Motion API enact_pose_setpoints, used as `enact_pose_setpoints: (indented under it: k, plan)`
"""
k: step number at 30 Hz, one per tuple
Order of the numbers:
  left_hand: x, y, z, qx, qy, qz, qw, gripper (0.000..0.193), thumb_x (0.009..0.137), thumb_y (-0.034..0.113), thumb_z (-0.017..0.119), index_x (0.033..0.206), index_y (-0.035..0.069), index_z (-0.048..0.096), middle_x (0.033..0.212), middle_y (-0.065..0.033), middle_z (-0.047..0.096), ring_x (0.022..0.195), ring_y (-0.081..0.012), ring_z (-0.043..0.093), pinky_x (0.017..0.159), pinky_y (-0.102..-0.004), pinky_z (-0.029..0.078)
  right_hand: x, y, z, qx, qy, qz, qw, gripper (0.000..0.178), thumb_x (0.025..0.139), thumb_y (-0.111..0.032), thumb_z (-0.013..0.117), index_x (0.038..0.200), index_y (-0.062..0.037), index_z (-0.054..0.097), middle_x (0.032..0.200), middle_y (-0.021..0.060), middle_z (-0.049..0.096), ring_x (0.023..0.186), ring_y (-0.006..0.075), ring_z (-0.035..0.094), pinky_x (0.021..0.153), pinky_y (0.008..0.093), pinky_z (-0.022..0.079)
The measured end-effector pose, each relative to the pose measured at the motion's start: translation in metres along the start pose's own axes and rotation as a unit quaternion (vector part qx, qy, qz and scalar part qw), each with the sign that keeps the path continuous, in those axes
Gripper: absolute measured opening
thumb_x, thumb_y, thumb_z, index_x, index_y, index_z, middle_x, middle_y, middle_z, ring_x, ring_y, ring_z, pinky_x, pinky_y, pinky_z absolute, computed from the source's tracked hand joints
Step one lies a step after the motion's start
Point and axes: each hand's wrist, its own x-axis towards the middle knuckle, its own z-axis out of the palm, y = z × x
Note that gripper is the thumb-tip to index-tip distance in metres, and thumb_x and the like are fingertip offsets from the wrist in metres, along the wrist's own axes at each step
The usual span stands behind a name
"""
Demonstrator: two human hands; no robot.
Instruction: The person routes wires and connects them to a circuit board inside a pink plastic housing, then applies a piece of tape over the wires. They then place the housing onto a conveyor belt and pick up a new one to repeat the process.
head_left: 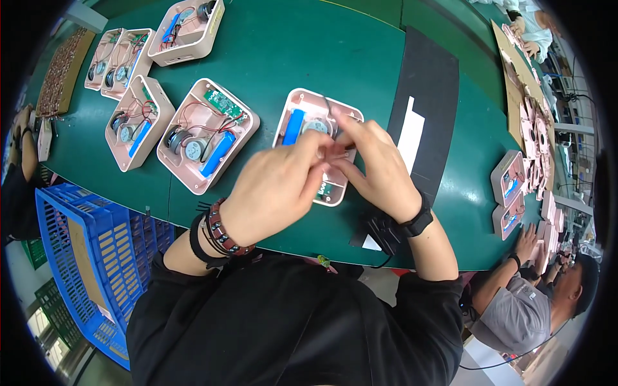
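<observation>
— Where is the thing that person is busy with?

— It's the pink box (pixel 304 101), open side up on the green tabletop (pixel 277 51), under both hands. A second box (pixel 249 127) sits to the left, near it.

— What are the hands doing?

— The left hand (pixel 273 183) and the right hand (pixel 384 164) bend in, fingertips close together over the box. (I can't tell if they pinch anything; the fingers hide it.)

— What's inside?

— A blue block (pixel 293 127), a round grey part (pixel 315 126) beside it, and a bit of green board (pixel 326 190) peeking out below. A dark wire (pixel 327 103) is by the right pointing finger.

— So which step is this?

— I'd guess a tiny finger job inside the box, maybe with wires.

— And the next move?

— I think it needs light, careful fingers, so no wire gets tugged or squashed.
</observation>
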Motion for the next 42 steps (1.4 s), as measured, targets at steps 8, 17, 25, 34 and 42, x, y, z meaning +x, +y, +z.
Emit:
enact_pose_setpoints:
  k: [8, 17, 25, 34, 42]
  plan:
    - [-0.004, 0.005, 0.005, -0.082, -0.07, 0.037, 0.993, 0.039, 0.083, 0.012, 0.07, 0.114, 0.002, 0.048, 0.087, -0.0138, 0.064, 0.08, -0.0324, 0.065, 0.069, -0.0417, 0.05, -0.027, 0.006, -0.025, 0.135, -0.073, -0.044, 0.987, 0.077, 0.075, 0.0, 0.074, 0.144, -0.0087, 0.041, 0.089, 0.003, 0.066, 0.09, 0.0216, 0.061, 0.087, 0.0333, 0.041]
    - [-0.001, 0.001, -0.004, 0.1, 0.003, 0.094, 0.991, 0.029, 0.076, 0.003, 0.068, 0.103, 0.003, 0.057, 0.09, -0.0102, 0.061, 0.087, -0.0294, 0.059, 0.072, -0.039, 0.047, -0.024, -0.016, -0.019, 0.012, -0.068, -0.042, 0.997, 0.083, 0.078, -0.004, 0.075, 0.149, -0.0076, 0.031, 0.084, 0.0013, 0.064, 0.082, 0.0169, 0.063, 0.091, 0.0335, 0.036]
    - [-0.002, -0.006, -0.009, 0.101, 0.001, 0.21, 0.973, 0.018, 0.074, 0.002, 0.067, 0.09, 0.006, 0.061, 0.094, -0.0067, 0.057, 0.09, -0.0246, 0.055, 0.076, -0.0363, 0.044, -0.029, -0.024, -0.007, 0.154, -0.046, 0.07, 0.984, 0.084, 0.079, 0.003, 0.071, 0.15, -0.0064, 0.028, 0.082, 0.0032, 0.063, 0.08, 0.0139, 0.061, 0.079, 0.0299, 0.045]
    - [-0.014, -0.001, -0.003, 0.205, -0.03, 0.164, 0.964, 0.023, 0.076, 0.013, 0.073, 0.096, 0.008, 0.061, 0.099, -0.0041, 0.057, 0.092, -0.0233, 0.056, 0.079, -0.035, 0.043, -0.031, -0.037, 0.006, 0.144, 0.039, 0.13, 0.98, 0.082, 0.08, 0.009, 0.067, 0.15, -0.0043, 0.026, 0.082, 0.0051, 0.062, 0.079, 0.0132, 0.06, 0.073, 0.0254, 0.047]
    - [-0.006, -0.005, -0.002, 0.022, -0.029, 0.216, 0.976, 0.034, 0.075, 0.012, 0.076, 0.102, 0.005, 0.058, 0.105, -0.0071, 0.06, 0.095, -0.029, 0.059, 0.082, -0.0386, 0.045, -0.04, -0.041, 0.021, 0.114, 0.13, 0.156, 0.973, 0.082, 0.079, 0.003, 0.07, 0.15, -0.01, 0.031, 0.077, -0.0034, 0.063, 0.072, 0.0118, 0.061, 0.087, 0.0326, 0.035]
